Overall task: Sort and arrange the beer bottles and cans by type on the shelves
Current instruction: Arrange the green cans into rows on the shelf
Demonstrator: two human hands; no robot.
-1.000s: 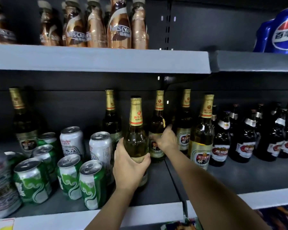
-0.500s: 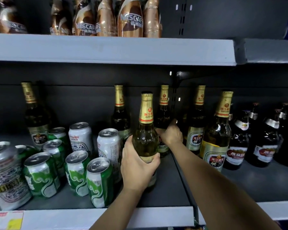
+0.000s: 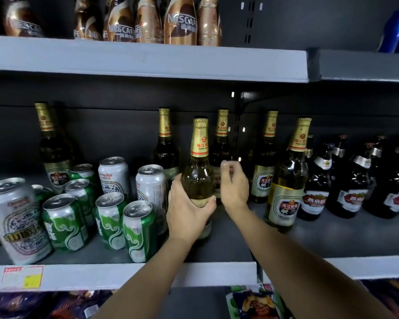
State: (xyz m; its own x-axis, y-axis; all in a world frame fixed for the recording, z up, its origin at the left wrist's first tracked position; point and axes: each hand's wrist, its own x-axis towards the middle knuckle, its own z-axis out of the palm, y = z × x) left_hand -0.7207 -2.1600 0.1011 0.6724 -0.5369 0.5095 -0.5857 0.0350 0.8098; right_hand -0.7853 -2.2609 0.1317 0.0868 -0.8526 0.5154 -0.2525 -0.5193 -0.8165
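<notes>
Left grip (image 3: 189,208) hiding bottle (image 3: 199,166) label

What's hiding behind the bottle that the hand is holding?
Behind the held bottle stands another gold-necked bottle. Its lower half is covered by the held bottle and the right hand.

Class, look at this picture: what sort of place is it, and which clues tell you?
Probably a shop's drinks aisle: tiered metal shelving, a price label on the shelf edge, and many identical beer cans and gold-necked bottles.
</notes>
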